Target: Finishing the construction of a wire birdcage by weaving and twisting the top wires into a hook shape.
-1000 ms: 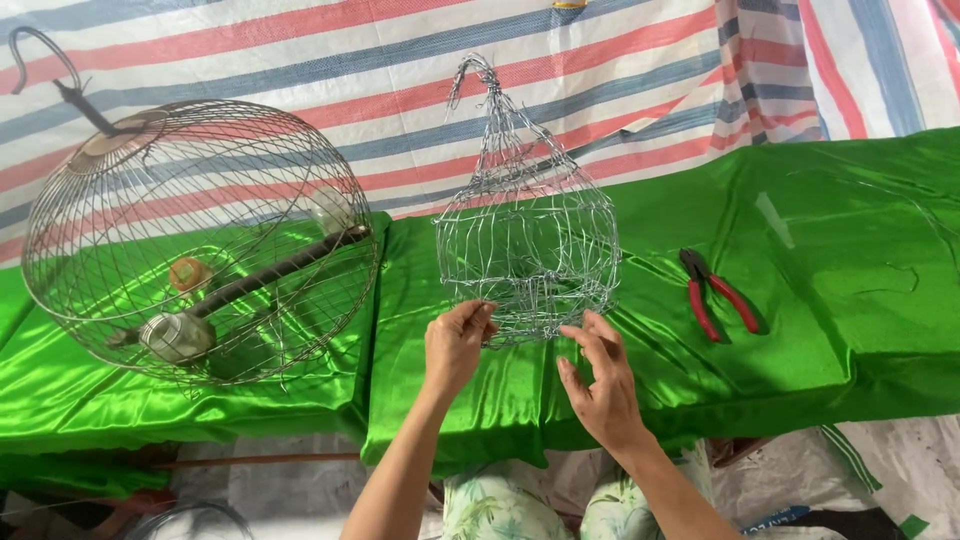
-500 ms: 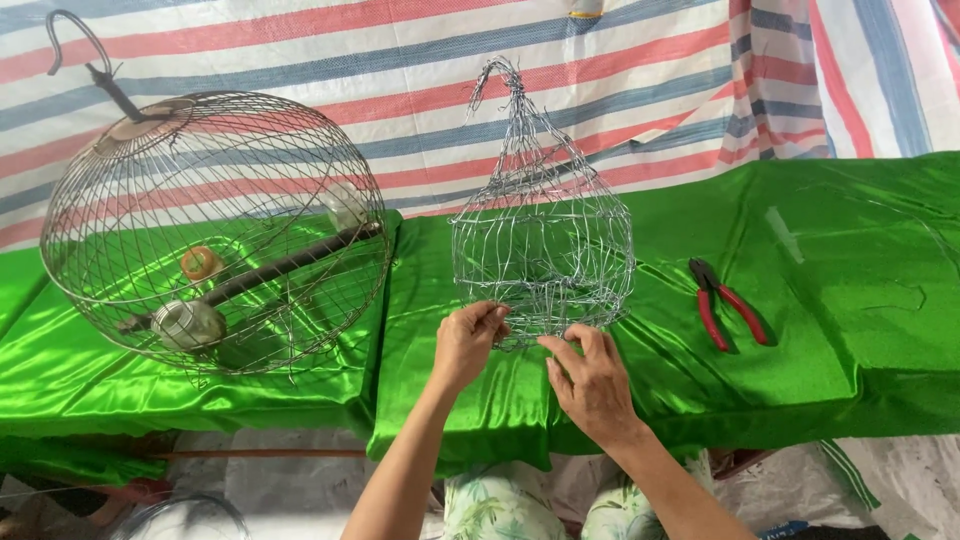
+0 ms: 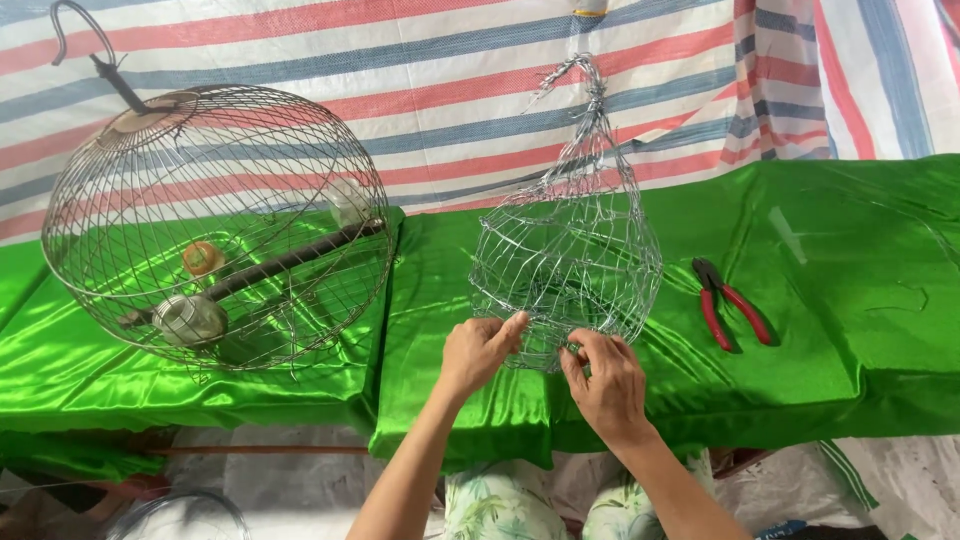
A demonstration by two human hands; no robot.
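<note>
Nearest the front edge of the green tabletop (image 3: pixel 860 300), both hands work at the bottom rim of a small wire cage (image 3: pixel 566 268) that stands upright, its twisted peak pointing at the striped tarp (image 3: pixel 450 70) behind. The left hand (image 3: pixel 478 350) has its fingers closed together, pinching the cage's lower wire; the right hand (image 3: pixel 605 380) curls its fingers around the rim just beside it, thumb pressing a strand. The cage looks light and top-heavy, so a hard tug on that rim could tip it toward the front edge and off the slick cloth. The cut wire ends near the fingertips could also prick skin if a strand springs loose. Red-handled pliers (image 3: pixel 728 303) lie to the right, apart from the cage, out of the way. Farther left, a large round cage (image 3: pixel 215 225) with a hook, perch and cups lies tilted on its side near the back-left corner; I reckon it could roll if the cloth gets pulled.
</note>
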